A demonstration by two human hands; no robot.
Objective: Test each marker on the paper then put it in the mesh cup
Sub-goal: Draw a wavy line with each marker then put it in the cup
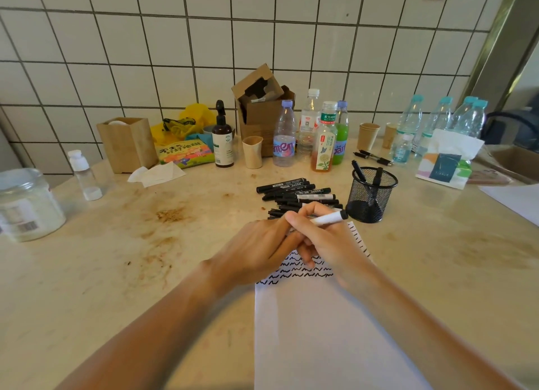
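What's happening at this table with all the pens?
A person is testing markers. The right hand holds a white-barrelled marker over a sheet of paper already covered with rows of black squiggles, and the left hand meets it at the marker's hidden end. A pile of black markers waits behind the hands. The mesh cup to the right already holds a couple.

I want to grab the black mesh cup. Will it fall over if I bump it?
Probably it could. The mesh cup looks light, being see-through wire with only a couple of markers leaning inside. Those lean to the sides, which may help it tip. Its flat round base likely steadies it against gentle nudges.
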